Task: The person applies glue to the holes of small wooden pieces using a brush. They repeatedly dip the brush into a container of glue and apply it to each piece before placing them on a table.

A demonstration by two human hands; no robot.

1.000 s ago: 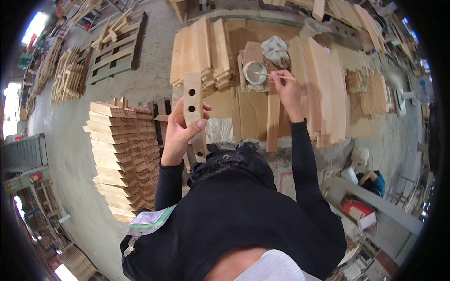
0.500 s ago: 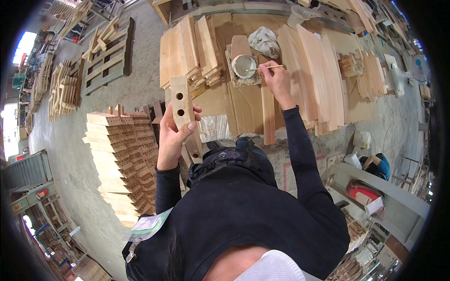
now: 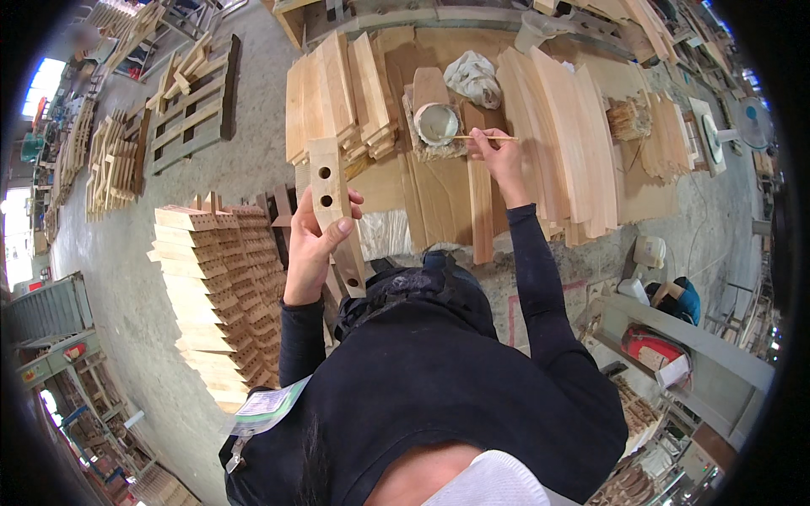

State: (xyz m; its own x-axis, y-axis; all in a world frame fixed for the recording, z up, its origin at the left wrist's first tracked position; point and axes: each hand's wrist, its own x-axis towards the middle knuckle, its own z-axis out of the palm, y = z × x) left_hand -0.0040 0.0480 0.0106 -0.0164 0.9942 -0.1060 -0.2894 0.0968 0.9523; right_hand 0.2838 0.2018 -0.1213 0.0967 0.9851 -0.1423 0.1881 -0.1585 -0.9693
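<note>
My left hand (image 3: 314, 244) is closed round a pale wooden piece (image 3: 329, 177) with round holes drilled in its face, held tilted beside the bench. In my right hand (image 3: 499, 160) a thin wooden stick (image 3: 485, 137) is pinched between thumb and fingers. Its far end reaches over the rim of a small round pot (image 3: 436, 124) of greyish-white paste, and whether the tip touches the paste I cannot tell. The pot stands on a crusted wooden holder (image 3: 429, 84). Behind it lies a crumpled white cloth (image 3: 472, 78).
Planks lie stacked left (image 3: 325, 97) and right (image 3: 561, 143) of the pot on a cardboard-covered bench (image 3: 401, 190). A tall stack of drilled wooden pieces (image 3: 202, 295) stands on my left. Beyond it a pallet (image 3: 194, 105) lies on the concrete floor. A clear bucket (image 3: 536, 32) stands behind.
My right hand has shifted slightly down, and the stick now lies lower across the pot's right rim. The left hand with the drilled wooden piece has hardly moved.
</note>
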